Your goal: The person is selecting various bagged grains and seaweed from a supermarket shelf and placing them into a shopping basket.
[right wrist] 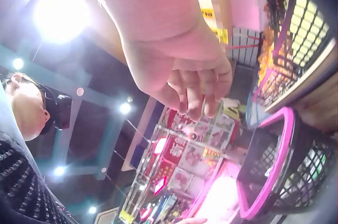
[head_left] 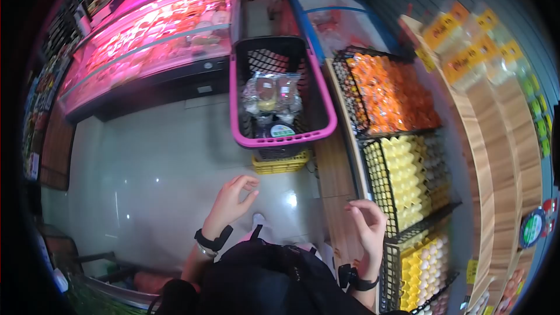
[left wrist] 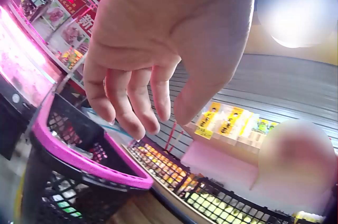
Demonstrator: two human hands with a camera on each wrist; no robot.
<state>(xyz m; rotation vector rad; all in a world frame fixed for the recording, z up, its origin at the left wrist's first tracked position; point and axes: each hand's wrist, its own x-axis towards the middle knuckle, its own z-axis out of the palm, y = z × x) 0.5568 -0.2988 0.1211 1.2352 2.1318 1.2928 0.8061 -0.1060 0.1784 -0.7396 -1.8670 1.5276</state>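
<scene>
My left hand (head_left: 231,198) hovers over the floor in front of a black shopping basket with a pink rim (head_left: 234,99). Its fingers hang loosely bent with nothing between them, as the left wrist view shows. To the right, my right hand (head_left: 368,224) is raised beside the crates of egg trays, fingers relaxed and holding nothing. Clear plastic packs (head_left: 277,93) lie inside the basket, along with a dark package with a round white-and-green label (head_left: 282,131). Beneath the basket shows a yellow basket (head_left: 281,163).
At the left stands a pink-lit glass meat case (head_left: 157,29). A blue-edged freezer (head_left: 335,0) is at the back. Along the right run black crates with orange packets (head_left: 373,90), yellow egg trays (head_left: 402,178) and eggs (head_left: 433,262), below wooden shelves (head_left: 496,134).
</scene>
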